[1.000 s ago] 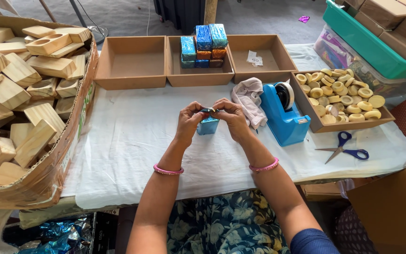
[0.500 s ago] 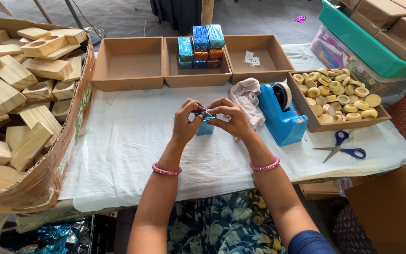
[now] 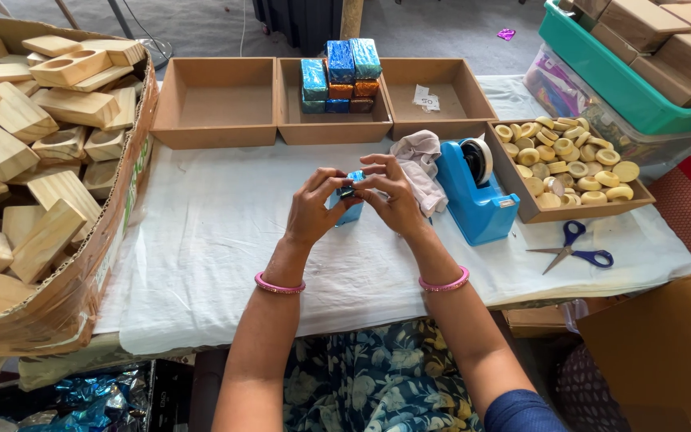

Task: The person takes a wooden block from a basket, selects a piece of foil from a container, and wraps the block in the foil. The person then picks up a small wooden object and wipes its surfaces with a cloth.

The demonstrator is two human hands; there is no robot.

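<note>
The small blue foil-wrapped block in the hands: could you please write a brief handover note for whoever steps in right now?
Left hand and right hand: both pinch the small blue foil-wrapped block just above the white cloth-covered table.
Done: several wrapped blocks, blue and orange foil, stacked in the middle brown cardboard tray.
Left: this block's wrap looks unfinished; bare wooden blocks fill the big carton at the left.
Nearby: blue tape dispenser, blue-handled scissors, tray of small round wooden pieces.

Both hands, left (image 3: 312, 210) and right (image 3: 396, 200), meet fingertip-to-fingertip, grips pinched.
</note>
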